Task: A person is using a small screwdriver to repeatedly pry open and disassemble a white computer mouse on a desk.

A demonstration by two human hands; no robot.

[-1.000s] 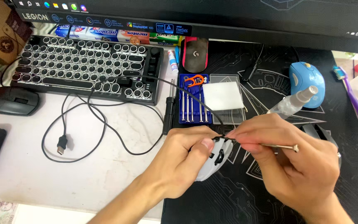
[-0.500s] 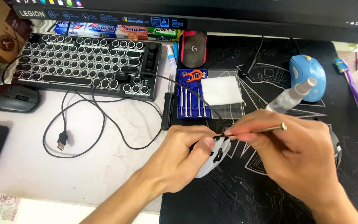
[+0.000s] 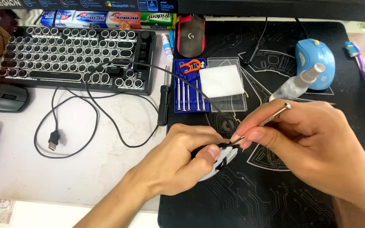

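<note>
Fingers point(image 3: 250, 136) pinching slim screwdriver point(image 3: 271, 116), left hand point(image 3: 182, 162) clasping white mouse point(image 3: 220, 162); candy packs point(image 3: 106, 19) behind keyboard point(image 3: 77, 59)

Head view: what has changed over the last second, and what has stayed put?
The right hand has tilted the small screwdriver from near level to tail-up, its tip now down at the white-and-black mouse. The left hand still grips that mouse on the black desk mat. The camera moved, but the keyboard, screwdriver set and blue mouse lie as before.
</note>
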